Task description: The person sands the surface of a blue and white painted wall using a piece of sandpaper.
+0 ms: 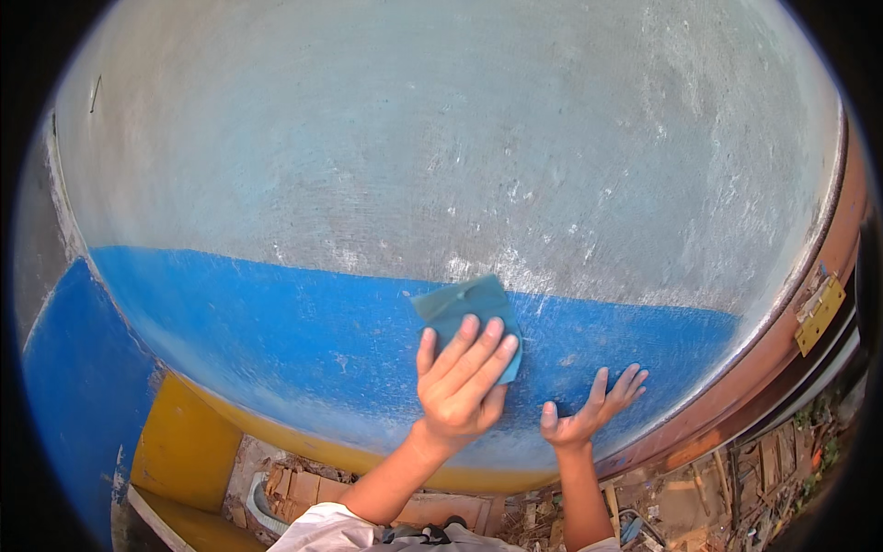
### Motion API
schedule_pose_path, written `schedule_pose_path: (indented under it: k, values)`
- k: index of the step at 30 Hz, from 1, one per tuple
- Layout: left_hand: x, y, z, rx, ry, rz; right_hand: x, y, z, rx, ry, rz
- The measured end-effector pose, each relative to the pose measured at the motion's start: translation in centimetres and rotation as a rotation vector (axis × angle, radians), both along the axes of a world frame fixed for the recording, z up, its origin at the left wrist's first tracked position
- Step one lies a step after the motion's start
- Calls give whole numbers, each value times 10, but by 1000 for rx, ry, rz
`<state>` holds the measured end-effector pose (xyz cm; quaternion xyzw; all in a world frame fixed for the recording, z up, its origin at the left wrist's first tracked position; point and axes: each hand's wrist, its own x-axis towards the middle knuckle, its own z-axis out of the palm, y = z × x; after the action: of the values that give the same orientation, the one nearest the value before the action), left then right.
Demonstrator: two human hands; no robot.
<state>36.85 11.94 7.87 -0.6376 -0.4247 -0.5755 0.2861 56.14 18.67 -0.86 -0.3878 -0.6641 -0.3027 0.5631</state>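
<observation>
Flat against a painted wall [441, 159], my left hand [455, 397] presses a blue-green sheet of what looks like sandpaper [472, 300]. The fingers are spread over the sheet's lower part, and its top edge crosses the line between the grey upper paint and the blue band [290, 324]. White scuffs mark the grey paint just above the sheet. To the right, my right hand [583, 417] has its fingers apart and holds nothing. It is close to the lower blue band; whether the palm touches the wall is hard to tell.
A reddish-brown wooden frame [772, 372] with a brass-coloured hinge [821, 314] borders the wall on the right. A yellow-painted surface [179, 441] adjoins a blue side wall [76, 386] at left. Wood scraps and debris [710, 490] cover the ground. A nail [95, 93] sticks out upper left.
</observation>
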Motion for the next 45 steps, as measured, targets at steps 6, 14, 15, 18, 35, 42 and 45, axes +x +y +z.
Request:
schedule_pose_path:
  k: [6,14,15,18,35,42,45]
  values:
    - [-21,-19,-115,-39,-204,117,-2,-2,7,30,-16,83]
    - [-3,7,-17,32,9,30,5,6,-7,10,-51,18]
    - [4,5,-42,12,113,-31,4,5,-4,21,-33,25]
    - [-20,-12,-125,-57,-18,110,0,0,-3,22,-16,47]
    - [-49,-5,-99,60,-299,233,-4,-6,1,-27,4,58]
    - [-23,6,-101,87,30,133,-3,0,0,-9,0,60]
    - [-76,-2,-119,163,-116,273,-6,-7,5,-21,20,92]
